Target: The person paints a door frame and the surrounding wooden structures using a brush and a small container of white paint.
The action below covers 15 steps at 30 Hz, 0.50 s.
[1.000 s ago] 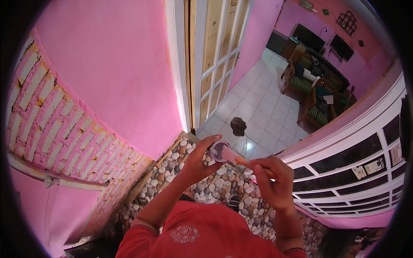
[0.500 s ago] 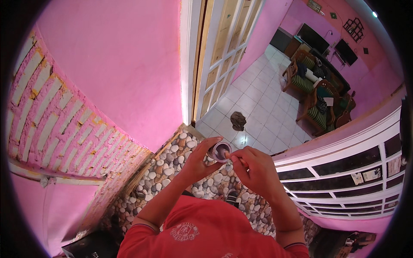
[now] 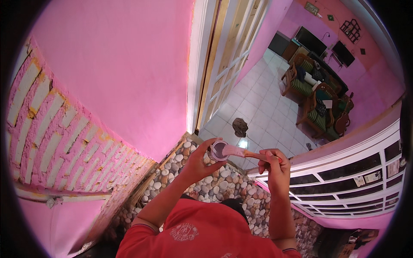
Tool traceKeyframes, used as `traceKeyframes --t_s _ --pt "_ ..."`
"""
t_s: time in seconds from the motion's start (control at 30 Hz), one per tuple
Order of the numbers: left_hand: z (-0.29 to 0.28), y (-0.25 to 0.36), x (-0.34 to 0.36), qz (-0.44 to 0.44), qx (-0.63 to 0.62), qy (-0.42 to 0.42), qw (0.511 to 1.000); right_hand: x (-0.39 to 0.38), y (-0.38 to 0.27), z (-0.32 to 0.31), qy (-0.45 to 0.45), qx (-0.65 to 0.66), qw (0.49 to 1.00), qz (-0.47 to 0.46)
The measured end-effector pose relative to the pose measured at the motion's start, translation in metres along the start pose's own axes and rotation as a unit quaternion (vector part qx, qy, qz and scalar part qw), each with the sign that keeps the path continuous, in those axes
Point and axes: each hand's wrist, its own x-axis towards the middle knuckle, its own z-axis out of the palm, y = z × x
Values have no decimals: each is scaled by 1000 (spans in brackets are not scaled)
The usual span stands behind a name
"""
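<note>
My left hand (image 3: pixel 201 164) is wrapped round a small clear cup (image 3: pixel 212 154), its open mouth facing up, with a greyish-mauve coating inside. In my right hand (image 3: pixel 277 168), a paintbrush (image 3: pixel 254 155) with an orange-brown wooden handle is pinched near the handle's end. Its pale pinkish bristles (image 3: pixel 233 150) lie level at the cup's right rim. Whether the bristle tips touch the rim, I cannot tell.
A pink wall (image 3: pixel 116 73) with a bare brick patch (image 3: pixel 47 129) stands to the left. Ahead, a white-framed door (image 3: pixel 230 56) opens onto a tiled floor (image 3: pixel 266 99) with a dark crumpled cloth (image 3: pixel 240 127). White window grilles (image 3: pixel 344 185) line the right; pebble-patterned flooring (image 3: pixel 219 185) lies below.
My right hand has moved right and slightly down, drawing the brush out of the cup so its bristles now show. The left hand still holds the cup in nearly the same place.
</note>
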Motion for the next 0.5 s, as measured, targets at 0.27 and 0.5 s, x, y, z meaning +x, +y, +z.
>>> traceKeyframes --t_s 0.27,0.5 --pt "-13 0 42 -26 -19 5 999 42 39 9 30 333 930 151" --pt "-13 -4 96 -5 -6 41 999 103 42 13 0 414 884 216"
